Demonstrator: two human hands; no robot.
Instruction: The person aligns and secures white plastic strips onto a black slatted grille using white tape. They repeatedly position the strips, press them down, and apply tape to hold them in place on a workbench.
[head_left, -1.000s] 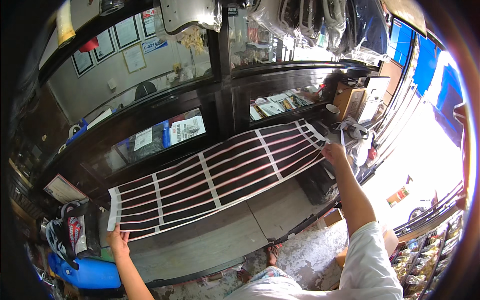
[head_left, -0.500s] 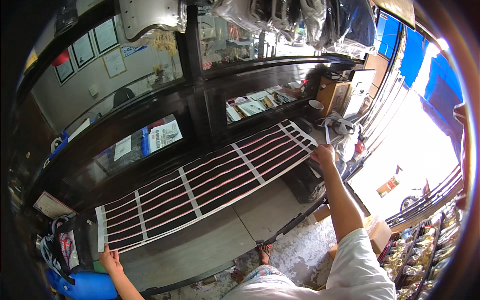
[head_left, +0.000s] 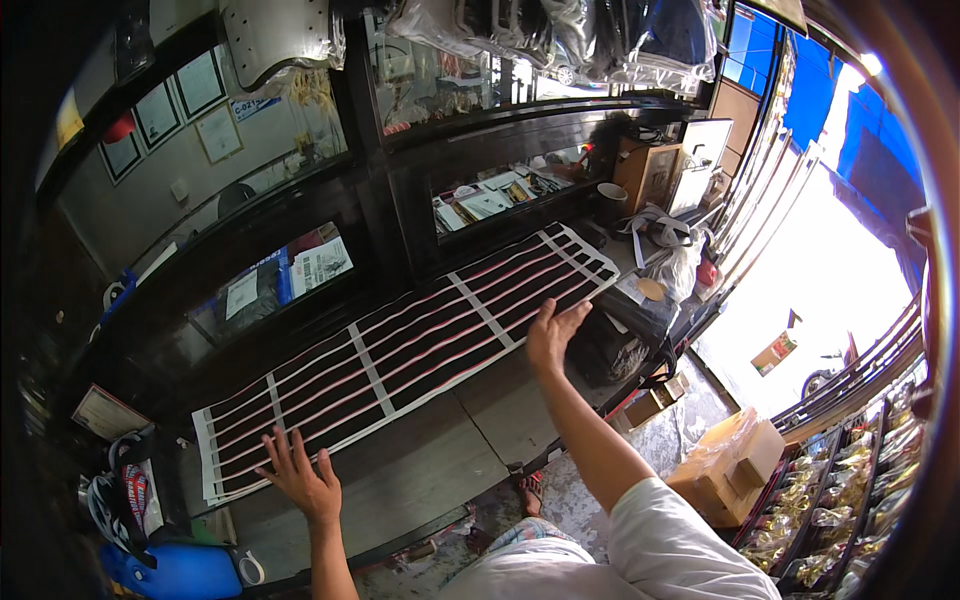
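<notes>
A long sheet of black strips (head_left: 415,352), divided by white and red lines and pale crossbands, lies on the grey worktop (head_left: 430,447) against the dark cabinet. Over its near left part is my left hand (head_left: 305,480), fingers spread, holding nothing. Whether its fingertips touch the sheet I cannot tell. My right hand (head_left: 552,338) is at the near edge toward the sheet's right end, fingers stretched out and thumb apart, holding nothing. The sheet's far right end lies bare of any hand.
A blue container (head_left: 175,570) and a roll of tape (head_left: 251,568) stand at the lower left. Plastic bags (head_left: 680,265), a cup (head_left: 611,195) and a wooden box (head_left: 645,178) crowd the right end. A cardboard box (head_left: 728,462) sits on the floor beside racks of bagged goods (head_left: 845,500).
Both hands have let go of the sheet's two ends and moved inward, the left to the right and the right to the left. The sheet now lies on the worktop.
</notes>
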